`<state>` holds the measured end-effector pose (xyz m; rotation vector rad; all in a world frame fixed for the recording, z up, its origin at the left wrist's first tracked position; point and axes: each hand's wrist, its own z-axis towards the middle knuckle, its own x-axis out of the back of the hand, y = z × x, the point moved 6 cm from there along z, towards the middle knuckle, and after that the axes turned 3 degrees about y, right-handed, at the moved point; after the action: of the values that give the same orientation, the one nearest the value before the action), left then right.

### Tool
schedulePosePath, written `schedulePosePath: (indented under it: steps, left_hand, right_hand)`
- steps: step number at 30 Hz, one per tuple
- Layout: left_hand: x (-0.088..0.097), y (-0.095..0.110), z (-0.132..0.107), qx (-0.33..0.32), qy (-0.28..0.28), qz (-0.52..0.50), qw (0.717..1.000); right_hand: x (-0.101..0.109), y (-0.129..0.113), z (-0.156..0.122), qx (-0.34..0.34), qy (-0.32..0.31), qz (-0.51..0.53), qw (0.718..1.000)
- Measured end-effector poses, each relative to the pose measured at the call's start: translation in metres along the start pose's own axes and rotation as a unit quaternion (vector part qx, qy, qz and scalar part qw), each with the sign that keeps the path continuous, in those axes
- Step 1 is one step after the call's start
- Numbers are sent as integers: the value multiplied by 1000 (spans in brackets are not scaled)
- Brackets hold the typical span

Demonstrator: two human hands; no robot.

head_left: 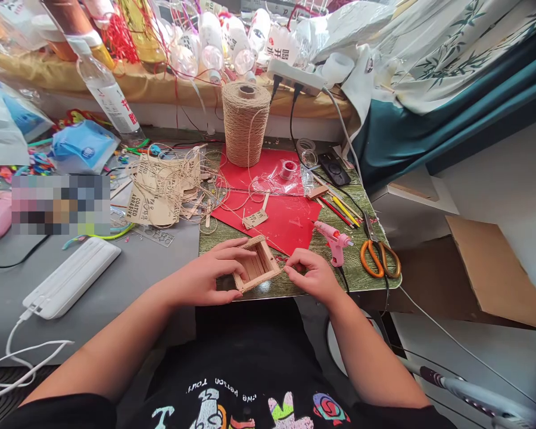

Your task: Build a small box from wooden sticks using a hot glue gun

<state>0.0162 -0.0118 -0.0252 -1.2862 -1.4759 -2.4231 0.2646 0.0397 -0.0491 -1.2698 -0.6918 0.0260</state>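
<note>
A small wooden box (271, 275) made of thin strips is tilted at the table's front edge, its hollow inside facing up toward me. My left hand (217, 268) grips it from the left, with the thumb at the lower edge and the fingers over the upper side. My right hand (311, 274) is beside the box's right corner, thumb and fingertips pinched together. Whatever sits in that pinch is too small to make out. Just right of this hand a pink glue gun (333, 241) stands on the mat. Beyond the box lies a red sheet (290, 220).
A big twine spool (247, 125) stands at the back. Orange-handled scissors (379, 256) and pencils (343, 211) lie at right. Sandpaper (154, 190) under tangled twine, a white power bank (74, 277) and a water bottle (109, 98) are at left. The glue gun's cord hangs over the front edge.
</note>
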Motion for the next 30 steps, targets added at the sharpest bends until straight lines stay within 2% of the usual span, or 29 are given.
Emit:
schedulePosePath:
  steps: [7, 11, 15, 17, 22, 27, 30]
  left_hand:
    - [3, 4, 3, 5, -28, 27, 999]
    - [16, 9, 10, 4, -67, 55, 996]
    - [28, 16, 30, -3, -85, 111, 990]
    - [25, 21, 44, -20, -102, 145, 984]
    - [4, 28, 70, -67, -179, 196, 962]
    - [1, 30, 80, -85, -186, 209, 956]
    - [5, 33, 79, -96, -169, 202, 960]
  right_hand:
    - [-11, 10, -2, -12, -23, 40, 999]
    - [-15, 16, -3, -6, -20, 64, 998]
    - [-16, 18, -3, 3, -10, 74, 997]
    - [-16, 18, -3, 6, -2, 80, 997]
    - [-15, 22, -3, 0, 20, 90, 996]
    - [-15, 26, -2, -6, 28, 103, 994]
    - [-14, 26, 0, -7, 31, 117, 993]
